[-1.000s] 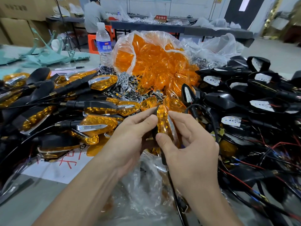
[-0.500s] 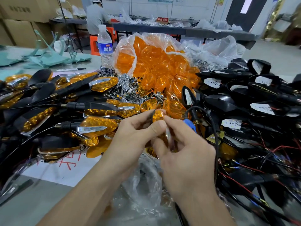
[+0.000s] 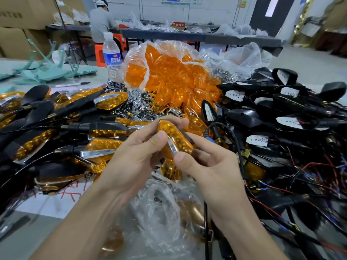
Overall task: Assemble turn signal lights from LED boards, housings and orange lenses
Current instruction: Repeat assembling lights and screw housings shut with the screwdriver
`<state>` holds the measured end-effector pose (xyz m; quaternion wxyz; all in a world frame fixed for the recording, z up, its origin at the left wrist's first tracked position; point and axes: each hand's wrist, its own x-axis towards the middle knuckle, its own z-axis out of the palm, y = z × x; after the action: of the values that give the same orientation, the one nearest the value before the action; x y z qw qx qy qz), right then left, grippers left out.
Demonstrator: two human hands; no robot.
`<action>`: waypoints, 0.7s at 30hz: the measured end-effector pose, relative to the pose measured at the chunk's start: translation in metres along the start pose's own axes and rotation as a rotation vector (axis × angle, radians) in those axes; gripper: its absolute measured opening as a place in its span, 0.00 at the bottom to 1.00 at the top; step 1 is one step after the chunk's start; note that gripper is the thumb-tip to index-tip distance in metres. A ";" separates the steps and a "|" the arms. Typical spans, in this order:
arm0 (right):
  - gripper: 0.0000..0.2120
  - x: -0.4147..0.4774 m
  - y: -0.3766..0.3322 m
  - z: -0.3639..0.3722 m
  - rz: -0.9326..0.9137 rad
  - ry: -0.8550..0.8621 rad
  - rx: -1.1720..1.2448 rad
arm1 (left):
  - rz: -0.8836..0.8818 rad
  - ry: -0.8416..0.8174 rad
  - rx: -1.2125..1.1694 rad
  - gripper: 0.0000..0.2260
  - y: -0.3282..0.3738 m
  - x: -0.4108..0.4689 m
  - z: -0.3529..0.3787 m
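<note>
Both hands grip one turn signal light (image 3: 176,136) with an orange lens and a chrome strip. My left hand (image 3: 135,154) pinches its upper end from the left. My right hand (image 3: 210,166) holds its lower end, thumb beside the chrome strip. A black cable (image 3: 232,139) loops from the light over my right hand. Finished lights (image 3: 75,126) lie piled on the left. Black housings with white LED boards (image 3: 289,109) and wires are heaped on the right. A clear bag of orange lenses (image 3: 174,77) stands behind.
Chrome trim pieces (image 3: 137,102) lie between the piles. A water bottle (image 3: 111,57) stands at the back left, a marker pen (image 3: 73,84) beside it. Crumpled clear plastic (image 3: 161,209) sits below my hands. A person (image 3: 102,21) works at a far table.
The light has turned in my hands so its orange lens and chrome strip face up more. My left fingers have shifted to its top end; my right thumb has slid lower.
</note>
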<state>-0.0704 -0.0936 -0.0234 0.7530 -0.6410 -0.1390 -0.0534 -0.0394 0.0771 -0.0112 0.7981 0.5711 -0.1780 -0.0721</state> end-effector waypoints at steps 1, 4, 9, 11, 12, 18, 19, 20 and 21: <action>0.17 0.000 0.000 -0.001 -0.010 0.007 0.030 | 0.006 -0.008 0.037 0.17 0.001 0.000 -0.001; 0.21 0.000 0.004 -0.003 -0.007 0.044 0.053 | 0.008 0.024 0.044 0.18 0.003 -0.001 0.001; 0.25 -0.002 0.007 -0.001 -0.009 0.092 0.000 | 0.014 0.066 0.008 0.16 0.006 -0.001 0.005; 0.24 -0.003 0.008 -0.001 -0.025 0.095 -0.012 | 0.033 0.072 0.007 0.14 0.006 -0.001 0.005; 0.24 -0.004 0.008 0.000 -0.036 0.097 -0.031 | 0.039 0.078 0.005 0.14 0.005 -0.001 0.004; 0.18 -0.005 0.008 0.005 -0.085 0.101 -0.110 | 0.066 0.118 0.018 0.13 0.003 -0.001 0.006; 0.18 -0.005 0.008 0.006 -0.084 0.099 -0.103 | 0.059 0.128 0.027 0.13 0.004 -0.001 0.006; 0.18 -0.005 0.007 0.006 -0.083 0.100 -0.081 | 0.053 0.123 0.036 0.13 0.004 -0.001 0.005; 0.18 -0.005 0.007 0.006 -0.082 0.102 -0.042 | 0.044 0.123 0.041 0.13 0.004 -0.001 0.005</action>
<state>-0.0742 -0.0870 -0.0301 0.7426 -0.6469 -0.1255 -0.1198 -0.0429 0.0740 -0.0066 0.7971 0.5866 -0.1425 -0.0158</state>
